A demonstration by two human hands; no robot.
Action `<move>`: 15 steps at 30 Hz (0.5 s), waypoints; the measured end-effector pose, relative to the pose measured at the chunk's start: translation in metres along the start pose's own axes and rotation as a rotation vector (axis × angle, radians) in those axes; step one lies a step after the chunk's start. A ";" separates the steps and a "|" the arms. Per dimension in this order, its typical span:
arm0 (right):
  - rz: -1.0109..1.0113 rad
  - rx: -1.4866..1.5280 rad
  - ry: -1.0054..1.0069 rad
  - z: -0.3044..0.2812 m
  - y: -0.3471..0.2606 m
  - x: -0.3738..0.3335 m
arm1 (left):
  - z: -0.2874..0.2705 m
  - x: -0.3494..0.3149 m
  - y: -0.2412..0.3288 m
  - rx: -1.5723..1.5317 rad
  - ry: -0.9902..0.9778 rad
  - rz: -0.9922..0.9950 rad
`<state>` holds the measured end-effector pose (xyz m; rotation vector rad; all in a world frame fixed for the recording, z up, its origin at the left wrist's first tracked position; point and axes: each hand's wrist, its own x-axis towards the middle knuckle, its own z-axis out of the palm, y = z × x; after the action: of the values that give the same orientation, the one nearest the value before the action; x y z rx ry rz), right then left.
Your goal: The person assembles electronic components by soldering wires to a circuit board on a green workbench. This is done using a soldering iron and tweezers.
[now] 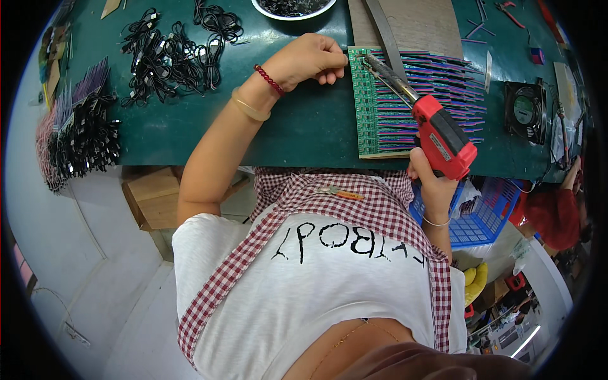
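Red-and-black soldering gun (436, 123) over our green rectangular circuit-board panel (365, 107), right of centre
Our right hand (433, 178) grips it; our left hand (315, 58) curls, contents unclear, just beside the panel's left edge, green tabletop (310, 130) giving room below

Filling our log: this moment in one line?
left hand: beside board | right hand: holds soldering gun | tip: over board

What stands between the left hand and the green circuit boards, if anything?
Nothing visible. The left hand is beside the upper left edge of the green circuit boards; whether it touches them, I can't tell. The red gun-shaped tool in the right hand reaches over the boards from the other side.
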<state>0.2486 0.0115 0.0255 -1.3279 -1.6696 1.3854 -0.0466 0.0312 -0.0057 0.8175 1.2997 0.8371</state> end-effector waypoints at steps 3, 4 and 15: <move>-0.034 -0.039 -0.015 0.002 0.000 0.002 | 0.000 0.000 -0.002 -0.034 0.003 0.008; -0.031 -0.023 -0.007 0.004 -0.001 0.003 | 0.000 0.000 -0.003 -0.034 0.004 0.009; -0.014 -0.053 -0.029 0.003 0.001 0.001 | 0.001 0.001 -0.002 -0.023 0.006 0.005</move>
<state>0.2455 0.0114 0.0232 -1.3288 -1.7429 1.3665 -0.0457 0.0313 -0.0081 0.8008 1.2915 0.8577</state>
